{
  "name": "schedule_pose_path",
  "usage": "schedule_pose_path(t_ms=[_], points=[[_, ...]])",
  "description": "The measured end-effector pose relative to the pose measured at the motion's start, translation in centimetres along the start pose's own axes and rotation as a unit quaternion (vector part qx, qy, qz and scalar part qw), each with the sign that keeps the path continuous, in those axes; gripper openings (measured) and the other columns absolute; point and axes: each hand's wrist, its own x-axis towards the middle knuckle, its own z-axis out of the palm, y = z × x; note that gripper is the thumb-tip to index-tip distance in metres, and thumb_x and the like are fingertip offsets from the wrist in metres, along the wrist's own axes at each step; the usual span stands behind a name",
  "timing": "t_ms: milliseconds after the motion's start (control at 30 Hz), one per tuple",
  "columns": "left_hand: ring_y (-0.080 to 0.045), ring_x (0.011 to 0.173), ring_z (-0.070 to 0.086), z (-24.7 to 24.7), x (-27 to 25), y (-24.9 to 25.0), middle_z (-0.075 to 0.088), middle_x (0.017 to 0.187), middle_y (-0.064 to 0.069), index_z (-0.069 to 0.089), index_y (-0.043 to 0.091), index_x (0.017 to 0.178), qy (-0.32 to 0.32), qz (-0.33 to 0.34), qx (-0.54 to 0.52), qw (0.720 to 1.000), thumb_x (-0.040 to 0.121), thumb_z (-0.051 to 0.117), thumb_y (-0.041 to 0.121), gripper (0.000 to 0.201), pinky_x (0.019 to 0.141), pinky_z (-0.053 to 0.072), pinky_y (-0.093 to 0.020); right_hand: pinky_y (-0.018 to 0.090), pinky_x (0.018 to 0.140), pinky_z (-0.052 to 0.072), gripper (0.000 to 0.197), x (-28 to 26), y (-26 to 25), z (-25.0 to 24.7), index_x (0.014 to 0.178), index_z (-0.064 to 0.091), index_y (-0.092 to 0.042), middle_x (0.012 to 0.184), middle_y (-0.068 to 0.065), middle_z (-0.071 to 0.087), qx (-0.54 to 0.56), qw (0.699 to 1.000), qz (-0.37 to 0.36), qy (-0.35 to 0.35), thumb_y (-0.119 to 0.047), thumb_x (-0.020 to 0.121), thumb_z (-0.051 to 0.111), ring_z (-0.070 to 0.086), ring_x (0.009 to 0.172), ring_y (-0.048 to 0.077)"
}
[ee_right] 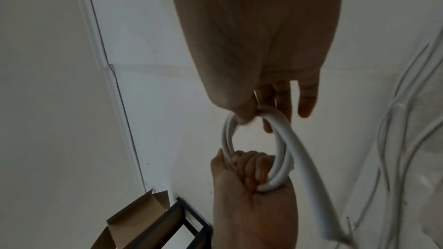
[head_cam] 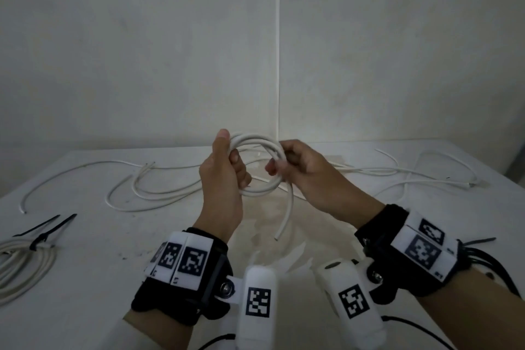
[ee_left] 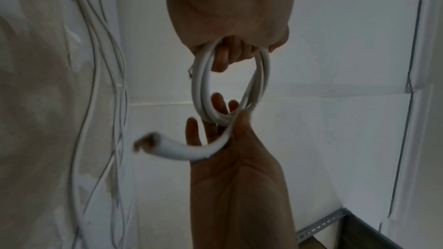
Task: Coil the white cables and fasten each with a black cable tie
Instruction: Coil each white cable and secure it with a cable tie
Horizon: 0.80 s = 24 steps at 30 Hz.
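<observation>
A small coil of white cable (head_cam: 255, 192) is held above the table between both hands. My left hand (head_cam: 227, 167) grips its left side in a fist, thumb up along the loops; the same fist (ee_left: 230, 16) closes over the coil (ee_left: 199, 86) in the left wrist view. My right hand (head_cam: 295, 165) pinches the right side of the coil, thumb and fingers on the loops (ee_right: 226, 135). The cable's free end (head_cam: 287, 216) hangs down from the right hand, its cut tip blurred (ee_left: 153, 145). Loose black cable ties (head_cam: 45, 223) lie at the table's left.
A finished white coil (head_cam: 20, 264) bound with a black tie (head_cam: 39, 239) lies at the left edge. Loose white cables (head_cam: 159, 187) sprawl across the back of the table, more at the right (head_cam: 412, 173). Beside the table stand a cardboard box (ee_right: 134, 221) and a black frame (ee_right: 189, 215).
</observation>
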Motion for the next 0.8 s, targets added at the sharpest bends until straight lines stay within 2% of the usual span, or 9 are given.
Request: schedule_pose_path(t_ms=[100, 233, 300, 367, 433, 533, 633, 733, 800], points=[[-0.006, 0.035, 0.025, 0.3, 0.0, -0.1, 0.029, 0.041, 0.008, 0.039, 0.017, 0.058, -0.014, -0.020, -0.001, 1.000, 0.096, 0.042, 0.035, 0.042, 0.037, 0.030, -0.018, 0.016, 0.069, 0.047, 0.017, 0.3, -0.1, 0.7, 0.097, 0.043, -0.033, 0.073, -0.003, 0.059, 0.030, 0.995, -0.053, 0.078, -0.016, 0.097, 0.040, 0.058, 0.063, -0.001], [-0.007, 0.035, 0.029, 0.3, -0.3, -0.8, 0.031, 0.041, 0.008, 0.042, 0.015, 0.060, -0.046, -0.023, 0.043, 0.998, 0.098, 0.037, 0.036, 0.043, 0.046, 0.038, -0.024, 0.014, 0.057, 0.045, 0.016, 0.0, 0.4, 1.0, 0.100, 0.044, -0.036, 0.066, -0.004, 0.052, 0.018, 0.991, -0.088, 0.096, -0.020, 0.096, 0.042, 0.053, 0.053, 0.002], [-0.009, 0.037, 0.036, 0.2, -0.4, -1.3, 0.034, 0.041, 0.007, 0.044, 0.013, 0.062, -0.080, -0.013, 0.070, 0.994, 0.099, 0.032, 0.035, 0.045, 0.055, 0.043, -0.030, 0.014, 0.056, 0.042, 0.014, 0.2, 0.7, 0.9, 0.103, 0.050, -0.030, 0.060, -0.009, 0.050, -0.010, 0.984, -0.099, 0.151, -0.022, 0.097, 0.040, 0.051, 0.051, 0.001], [-0.011, 0.042, 0.047, -0.1, -0.3, -1.8, 0.042, 0.043, 0.006, 0.047, 0.011, 0.066, -0.117, -0.001, 0.101, 0.988, 0.101, 0.026, 0.031, 0.046, 0.064, 0.048, -0.035, 0.007, 0.058, 0.037, 0.021, 0.6, 1.1, 0.6, 0.107, 0.057, -0.017, 0.064, -0.018, 0.048, -0.067, 0.971, -0.118, 0.194, -0.023, 0.098, 0.039, 0.052, 0.055, -0.005], [-0.013, 0.044, 0.052, -0.7, -0.1, -2.1, 0.048, 0.045, 0.005, 0.051, 0.008, 0.072, -0.137, -0.007, 0.118, 0.984, 0.102, 0.023, 0.022, 0.043, 0.066, 0.049, -0.036, 0.005, 0.058, 0.034, 0.026, 0.8, 1.4, 0.3, 0.108, 0.059, -0.009, 0.065, -0.021, 0.045, -0.113, 0.968, -0.123, 0.185, -0.023, 0.098, 0.040, 0.053, 0.059, -0.009], [-0.012, 0.041, 0.049, -1.3, -0.3, -2.5, 0.045, 0.043, 0.004, 0.048, 0.008, 0.071, -0.134, -0.013, 0.126, 0.983, 0.100, 0.022, 0.013, 0.040, 0.065, 0.048, -0.037, 0.007, 0.055, 0.035, 0.034, 0.7, 1.8, 0.3, 0.107, 0.059, -0.007, 0.055, -0.018, 0.049, -0.136, 0.971, -0.121, 0.154, -0.030, 0.096, 0.038, 0.054, 0.058, -0.006], [-0.012, 0.039, 0.040, -1.1, -1.0, -2.6, 0.037, 0.043, 0.004, 0.043, 0.010, 0.066, -0.103, -0.006, 0.120, 0.987, 0.101, 0.023, 0.021, 0.041, 0.059, 0.045, -0.034, 0.014, 0.055, 0.035, 0.032, 0.4, 2.0, 1.0, 0.097, 0.058, -0.012, 0.051, -0.025, 0.053, -0.102, 0.976, -0.109, 0.159, -0.032, 0.097, 0.033, 0.052, 0.051, -0.002], [-0.013, 0.046, 0.036, -0.6, -1.7, -2.5, 0.033, 0.049, 0.001, 0.041, 0.010, 0.067, -0.105, 0.017, 0.136, 0.985, 0.100, 0.025, 0.033, 0.043, 0.052, 0.045, -0.026, 0.021, 0.053, 0.034, 0.025, 0.5, 1.7, 1.3, 0.076, 0.048, -0.027, 0.048, -0.011, 0.044, -0.094, 0.972, -0.108, 0.186, -0.031, 0.096, 0.033, 0.047, 0.045, 0.001], [-0.013, 0.047, 0.039, -0.8, -1.8, -2.4, 0.034, 0.050, 0.002, 0.040, 0.012, 0.066, -0.125, 0.039, 0.162, 0.978, 0.099, 0.029, 0.035, 0.041, 0.055, 0.047, -0.027, 0.021, 0.051, 0.033, 0.028, 0.6, 1.6, 1.3, 0.070, 0.041, -0.033, 0.052, -0.010, 0.038, -0.117, 0.969, -0.114, 0.187, -0.029, 0.097, 0.035, 0.046, 0.045, 0.004]])
